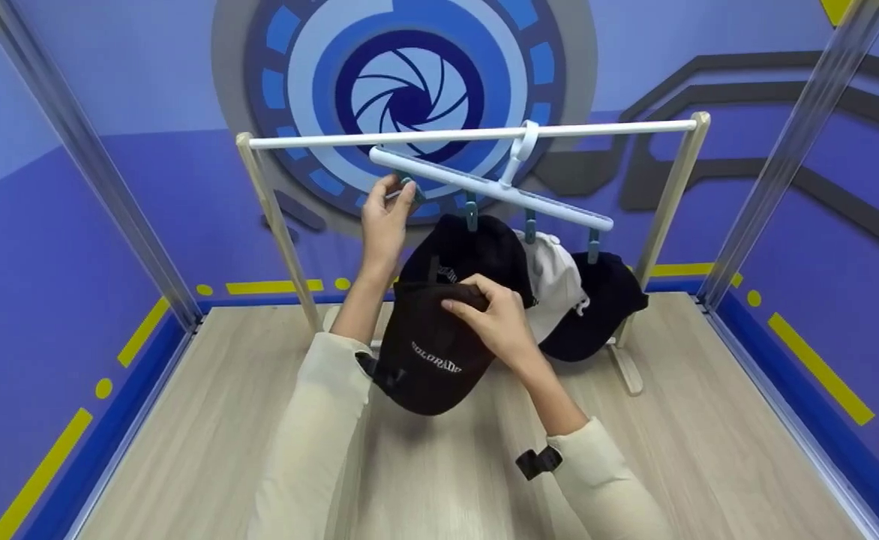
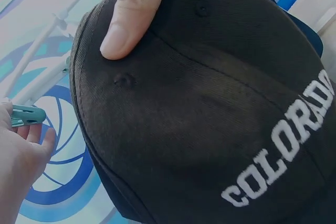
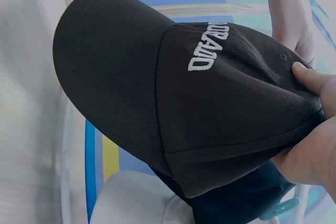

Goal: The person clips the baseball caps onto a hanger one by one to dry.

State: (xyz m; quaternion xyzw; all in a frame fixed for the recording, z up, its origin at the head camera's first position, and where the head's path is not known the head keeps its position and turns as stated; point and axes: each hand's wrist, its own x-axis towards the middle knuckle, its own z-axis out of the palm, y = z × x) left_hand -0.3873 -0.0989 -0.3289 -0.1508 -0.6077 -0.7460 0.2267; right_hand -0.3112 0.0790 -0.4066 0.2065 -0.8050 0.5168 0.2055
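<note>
A black cap [image 1: 432,352] with white COLORADO lettering hangs brim down from my right hand [image 1: 503,319]. In the right wrist view the thumb lies on the crown of the cap [image 3: 226,108] and the fingers go behind its back edge. My left hand [image 1: 387,217] is up at the left end of the pale blue hanger [image 1: 484,186], pinching a green clip [image 2: 29,115]. Behind the held cap, another black cap [image 1: 484,244] hangs from a clip, followed by a white cap [image 1: 552,277] and a dark cap [image 1: 604,307] to the right.
The hanger hooks over the white rod of a wooden-post rack [image 1: 319,140] and slopes down to the right. Below is a light wood tabletop [image 1: 424,480]. Blue patterned walls [image 1: 109,225] with metal corner posts enclose the back and sides.
</note>
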